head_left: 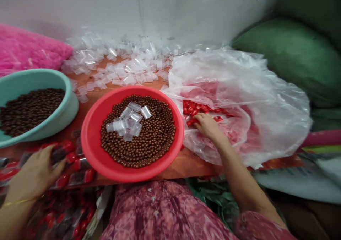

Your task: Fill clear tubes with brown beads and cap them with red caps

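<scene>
Brown-filled, red-capped clear plastic containers [76, 177] lie lower left at the left hand [33, 172], small glossy red caps [195, 108] right of centre at the right hand [209, 126], neither grip clear to me, while clear plastic cases [135, 116] mid-frame look unfilled.

The camera sits on the person's head, close above the near side of the red basin [89, 137], facing forward and down, with the basin left of the view's middle. Its wide sweep (blurred toward the edges) reaches from the pale wall [160, 12] beyond the basin to the patterned clothing [160, 211] on the basin's near side, taking in the left hand [33, 170] and right hand [209, 126] flanking it.
</scene>
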The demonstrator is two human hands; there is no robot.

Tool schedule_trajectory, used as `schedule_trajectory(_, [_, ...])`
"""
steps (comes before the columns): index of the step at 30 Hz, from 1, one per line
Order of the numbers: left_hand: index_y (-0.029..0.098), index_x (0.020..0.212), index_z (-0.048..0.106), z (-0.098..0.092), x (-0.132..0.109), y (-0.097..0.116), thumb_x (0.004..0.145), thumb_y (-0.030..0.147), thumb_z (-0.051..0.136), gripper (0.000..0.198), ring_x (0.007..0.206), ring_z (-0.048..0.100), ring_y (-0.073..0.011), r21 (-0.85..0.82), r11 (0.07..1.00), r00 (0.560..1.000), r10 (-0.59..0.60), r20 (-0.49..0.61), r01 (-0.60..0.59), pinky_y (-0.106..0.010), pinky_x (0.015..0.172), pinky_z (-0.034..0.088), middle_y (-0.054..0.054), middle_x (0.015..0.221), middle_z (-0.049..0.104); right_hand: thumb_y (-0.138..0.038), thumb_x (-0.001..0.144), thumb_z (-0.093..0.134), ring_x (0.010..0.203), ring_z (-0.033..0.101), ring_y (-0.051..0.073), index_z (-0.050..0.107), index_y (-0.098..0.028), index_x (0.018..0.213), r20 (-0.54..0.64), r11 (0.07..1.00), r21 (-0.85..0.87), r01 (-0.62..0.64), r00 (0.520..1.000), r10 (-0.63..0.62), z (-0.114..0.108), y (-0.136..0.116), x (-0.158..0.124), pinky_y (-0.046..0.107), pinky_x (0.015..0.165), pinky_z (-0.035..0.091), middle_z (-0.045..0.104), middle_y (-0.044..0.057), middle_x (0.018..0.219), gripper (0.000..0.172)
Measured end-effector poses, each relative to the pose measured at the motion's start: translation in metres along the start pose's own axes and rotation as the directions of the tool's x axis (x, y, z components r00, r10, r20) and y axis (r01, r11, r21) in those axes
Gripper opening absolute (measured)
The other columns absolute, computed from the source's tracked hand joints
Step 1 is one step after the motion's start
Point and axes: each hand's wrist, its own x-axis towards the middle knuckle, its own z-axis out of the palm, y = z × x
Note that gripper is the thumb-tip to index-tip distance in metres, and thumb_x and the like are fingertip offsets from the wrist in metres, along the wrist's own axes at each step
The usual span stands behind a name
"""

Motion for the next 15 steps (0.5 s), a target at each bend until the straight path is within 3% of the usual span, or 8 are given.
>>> schedule_trajectory(3, [0.011,0.106,0.058,-0.026,0.007,0.033,0.087,0.038,0.03,0.043,0.091,0.06,-0.0294,0.085,0.995,0.983,0.059,-0.172,-0.045,-0.039,0.08,0.047,-0.015,0.099,0.066,-0.028,0.081,0.05,0.085,0.059,0.026,0.062,-0.013,0.093,-0.135,0.984,0.125,-0.13,0.98,0.147,0.005,0.007,0.002,0.039,0.077,0.045,0.066,0.015,0.091,0.023])
schedule_trajectory(5, [0.013,0.103,0.06,-0.043,0.017,0.064,0.088,0.035,0.033,0.038,0.089,0.06,-0.0255,0.079,0.984,0.956,0.174,-0.236,-0.159,-0.036,0.08,0.046,-0.012,0.097,0.067,-0.036,0.08,0.049,0.076,0.06,0.024,0.059,-0.014,0.098,-0.258,0.911,0.352,-0.214,0.914,0.314,0.008,0.011,0.0,0.038,0.071,0.047,0.065,0.012,0.085,0.03])
schedule_trajectory(7, [0.018,0.1,0.062,-0.053,0.03,0.096,0.089,0.027,0.034,0.032,0.087,0.061,-0.0216,0.051,0.95,0.94,0.313,-0.138,-0.309,-0.032,0.077,0.047,-0.008,0.094,0.067,-0.043,0.08,0.048,0.065,0.058,0.019,0.057,-0.016,0.098,-0.29,0.776,0.602,-0.19,0.854,0.433,0.008,0.011,-0.004,0.035,0.063,0.048,0.063,0.006,0.076,0.034])
schedule_trajectory(10, [0.017,0.091,0.064,-0.052,0.049,0.133,0.088,0.024,0.038,0.028,0.087,0.062,-0.0234,0.056,0.926,0.915,0.359,0.182,-0.374,-0.031,0.071,0.048,-0.009,0.089,0.067,-0.047,0.076,0.053,0.053,0.052,0.014,0.059,-0.018,0.092,-0.267,0.617,0.779,-0.111,0.832,0.487,0.002,0.001,-0.015,0.029,0.053,0.045,0.059,0.0,0.067,0.034])
schedule_trajectory(12, [0.013,0.087,0.064,-0.043,0.06,0.146,0.088,0.036,0.041,0.032,0.086,0.063,-0.0266,0.077,0.945,0.904,0.276,0.326,-0.317,-0.032,0.067,0.048,-0.013,0.087,0.067,-0.047,0.071,0.061,0.052,0.05,0.013,0.062,-0.019,0.089,-0.309,0.631,0.771,-0.088,0.815,0.491,-0.005,-0.01,-0.023,0.029,0.053,0.044,0.06,0.0,0.067,0.033])
schedule_trajectory(15, [0.011,0.097,0.061,-0.025,0.076,0.154,0.084,0.048,0.045,0.043,0.088,0.064,-0.0289,0.047,0.969,0.912,0.212,0.351,-0.243,-0.033,0.069,0.049,-0.017,0.094,0.067,-0.042,0.069,0.065,0.055,0.051,0.013,0.064,-0.019,0.088,-0.426,0.715,0.699,-0.02,0.792,0.438,-0.017,-0.029,-0.035,0.029,0.055,0.044,0.063,0.002,0.072,0.03])
